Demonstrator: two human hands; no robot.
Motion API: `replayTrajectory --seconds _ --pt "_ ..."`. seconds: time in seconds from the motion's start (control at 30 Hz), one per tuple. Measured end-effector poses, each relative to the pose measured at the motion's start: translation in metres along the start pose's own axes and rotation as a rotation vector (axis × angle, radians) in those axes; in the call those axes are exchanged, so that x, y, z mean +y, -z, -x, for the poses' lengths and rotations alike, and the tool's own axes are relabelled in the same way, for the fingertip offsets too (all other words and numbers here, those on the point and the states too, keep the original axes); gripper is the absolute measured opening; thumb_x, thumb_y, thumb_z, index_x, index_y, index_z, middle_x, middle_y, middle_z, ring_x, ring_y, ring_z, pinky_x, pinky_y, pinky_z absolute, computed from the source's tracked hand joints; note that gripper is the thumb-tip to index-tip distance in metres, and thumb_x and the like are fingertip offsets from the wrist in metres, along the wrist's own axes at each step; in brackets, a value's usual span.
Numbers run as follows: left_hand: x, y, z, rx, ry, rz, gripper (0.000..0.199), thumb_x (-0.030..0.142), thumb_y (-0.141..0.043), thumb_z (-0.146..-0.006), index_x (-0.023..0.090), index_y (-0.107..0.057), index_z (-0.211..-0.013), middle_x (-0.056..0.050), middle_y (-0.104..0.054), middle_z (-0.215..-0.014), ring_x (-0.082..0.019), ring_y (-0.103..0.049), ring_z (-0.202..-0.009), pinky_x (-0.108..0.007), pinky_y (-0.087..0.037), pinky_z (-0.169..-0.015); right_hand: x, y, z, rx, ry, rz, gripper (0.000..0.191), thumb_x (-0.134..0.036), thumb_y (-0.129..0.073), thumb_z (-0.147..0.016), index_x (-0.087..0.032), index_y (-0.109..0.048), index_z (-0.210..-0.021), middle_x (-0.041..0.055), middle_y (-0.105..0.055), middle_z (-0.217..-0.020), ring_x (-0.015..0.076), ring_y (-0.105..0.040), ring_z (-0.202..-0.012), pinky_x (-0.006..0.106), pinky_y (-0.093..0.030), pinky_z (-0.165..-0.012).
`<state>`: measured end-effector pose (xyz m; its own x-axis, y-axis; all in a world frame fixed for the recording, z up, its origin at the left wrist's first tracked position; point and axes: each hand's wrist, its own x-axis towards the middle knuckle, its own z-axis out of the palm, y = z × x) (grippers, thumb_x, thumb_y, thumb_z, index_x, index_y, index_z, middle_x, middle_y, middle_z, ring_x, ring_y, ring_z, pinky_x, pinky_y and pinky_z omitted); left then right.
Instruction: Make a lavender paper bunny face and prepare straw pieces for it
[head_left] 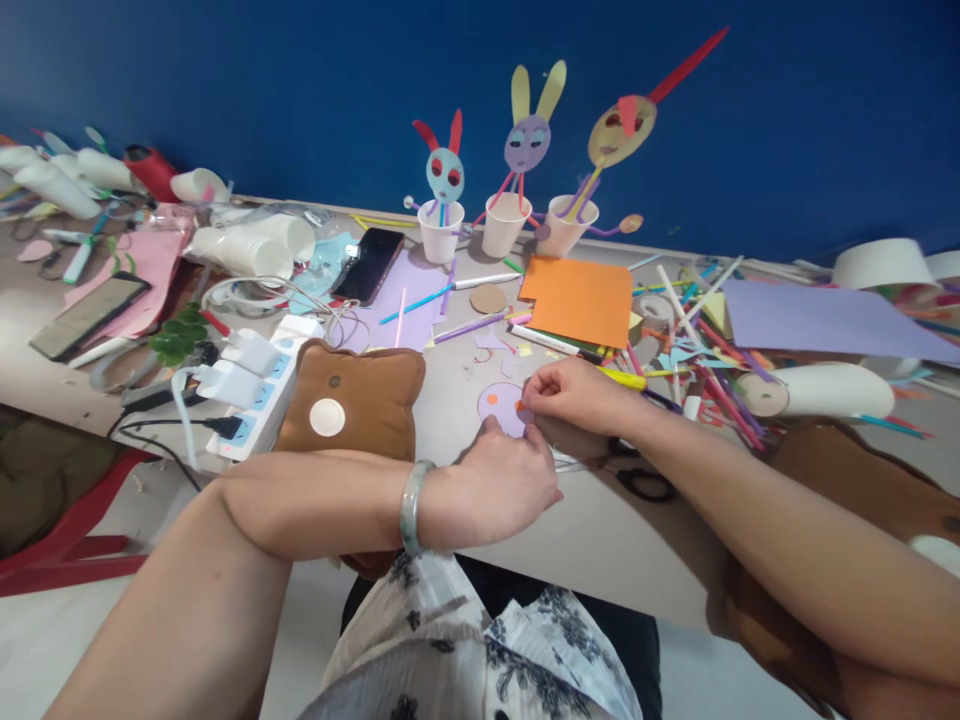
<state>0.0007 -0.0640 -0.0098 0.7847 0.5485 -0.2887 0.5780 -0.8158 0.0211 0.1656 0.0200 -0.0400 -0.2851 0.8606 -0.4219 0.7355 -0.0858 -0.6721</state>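
A light purple paper circle (501, 401) lies on the table in front of me, with an orange paper dot (492, 398) on its left side. My left hand (499, 485), a bangle on its wrist, grips the lower edge of the circle with curled fingers. At the circle's right side my right hand (570, 393) pinches a second small orange dot (520, 406) against the paper. Black-handled scissors (646, 485) lie just right of my hands, partly under my right forearm's shadow.
A brown cushion (360, 395) and a power strip (274, 395) with chargers stand left. Behind are orange paper (581, 300), pens and a phone (369, 265). Three paper cups (440, 240) hold paper-faced figures against the blue wall. Pipe cleaners and paper scraps (697, 350) clutter the right.
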Motion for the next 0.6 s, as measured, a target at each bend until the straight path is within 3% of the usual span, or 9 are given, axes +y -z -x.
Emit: replayTrajectory --seconds 0.3,0.43,0.6 --pt "0.0 -0.003 0.0 0.03 0.027 0.009 0.067 0.045 -0.047 -0.103 -0.009 -0.049 -0.143 -0.035 -0.065 -0.126 -0.032 -0.074 -0.097 -0.054 -0.051 -0.098 -0.005 -0.002 0.002 0.026 -0.021 0.012 0.01 -0.028 -0.071 -0.069 -0.021 -0.069 -0.062 0.002 -0.077 -0.072 0.0202 -0.072 -0.073 0.026 -0.053 -0.061" --pt "0.001 -0.005 0.001 0.058 0.037 0.011 0.062 0.046 -0.047 -0.103 -0.006 -0.056 -0.135 -0.028 -0.069 -0.113 -0.03 -0.072 -0.094 -0.05 -0.052 -0.093 -0.007 -0.003 0.002 0.041 -0.025 0.043 0.01 -0.027 -0.07 -0.069 -0.02 -0.069 -0.062 0.0014 -0.076 -0.071 0.0192 -0.071 -0.072 0.025 -0.051 -0.061" --pt "0.002 -0.011 0.0 0.072 0.019 0.002 0.053 0.045 -0.047 -0.103 -0.001 -0.065 -0.122 -0.026 -0.066 -0.113 -0.028 -0.069 -0.088 -0.048 -0.053 -0.086 -0.009 -0.004 0.002 0.047 -0.044 0.058 0.008 -0.025 -0.07 -0.069 -0.02 -0.069 -0.063 0.0009 -0.076 -0.07 0.0184 -0.07 -0.072 0.025 -0.05 -0.061"
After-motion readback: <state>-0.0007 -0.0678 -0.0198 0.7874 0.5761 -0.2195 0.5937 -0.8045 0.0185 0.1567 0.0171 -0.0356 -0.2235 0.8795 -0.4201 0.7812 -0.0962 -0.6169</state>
